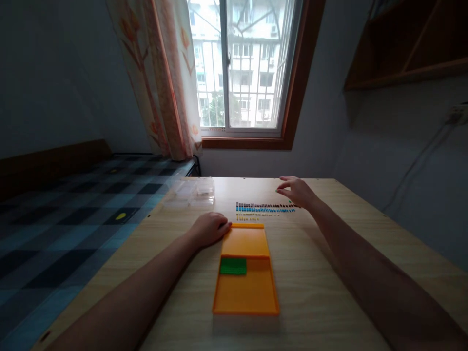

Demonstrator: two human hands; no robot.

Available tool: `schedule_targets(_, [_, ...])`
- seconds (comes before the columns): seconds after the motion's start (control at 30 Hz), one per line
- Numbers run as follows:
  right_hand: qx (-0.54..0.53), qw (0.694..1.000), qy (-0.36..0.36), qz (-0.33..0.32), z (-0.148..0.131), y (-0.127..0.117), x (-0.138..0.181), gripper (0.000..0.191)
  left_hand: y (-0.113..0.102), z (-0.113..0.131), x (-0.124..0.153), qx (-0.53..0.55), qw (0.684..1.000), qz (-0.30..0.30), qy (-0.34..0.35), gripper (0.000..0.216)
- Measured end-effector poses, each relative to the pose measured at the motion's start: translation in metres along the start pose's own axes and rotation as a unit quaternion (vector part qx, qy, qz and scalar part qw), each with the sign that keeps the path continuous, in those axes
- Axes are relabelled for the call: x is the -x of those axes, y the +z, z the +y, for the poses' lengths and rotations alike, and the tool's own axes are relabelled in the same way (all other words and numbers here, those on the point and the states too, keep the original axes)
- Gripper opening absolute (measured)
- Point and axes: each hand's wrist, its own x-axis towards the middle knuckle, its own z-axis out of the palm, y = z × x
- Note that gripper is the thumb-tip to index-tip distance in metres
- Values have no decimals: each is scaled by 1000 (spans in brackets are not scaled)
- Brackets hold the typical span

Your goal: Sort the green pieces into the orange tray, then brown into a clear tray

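Observation:
An orange plastic case (250,288) lies unfolded on the table, its lid (245,242) on the far side. In the near half, at the upper left, sits a block of green pieces (233,266). My left hand (210,229) is curled at the lid's far left corner, its thumb and finger against the edge. Farther off to the right, my right hand (297,191) pinches a tiny green piece (277,190) just above the table. Rows of tiny coloured pieces (265,208), brown, blue and yellow, stretch between the hands. Another green bit (290,201) lies under the right hand.
Clear plastic boxes (193,191) stand at the table's far left. The wooden table (310,292) reaches toward the wall below a window (248,68). A bed with a checked cover (73,214) adjoins on the left. A shelf (405,44) hangs at upper right.

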Motion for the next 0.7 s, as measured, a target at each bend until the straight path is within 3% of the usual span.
schedule_targets(0.1, [-47,992,-108,-47,-40,-26,6,10,0,1,0,3,1000,2,1,41])
schedule_targets(0.17, [-106,966,-208,-110,-70,-40,16,12,0,1,0,4,1000,6,4,40])
schedule_targets(0.3, [-125,911,-295,-260,-120,-50,44,13,1,0,1,5,1000,16,10,40])
schedule_targets(0.47, [-45,855,-297,-423,-152,-36,74,13,2,0,1,-8,1000,21,14,40])
schedule_targets(0.6, [-11,833,-275,-479,-158,-19,86,16,2,0,1,-13,1000,20,14,39])
schedule_targets(0.7, [-10,836,-265,-481,-154,-19,87,19,2,0,1,-8,1000,18,13,39])
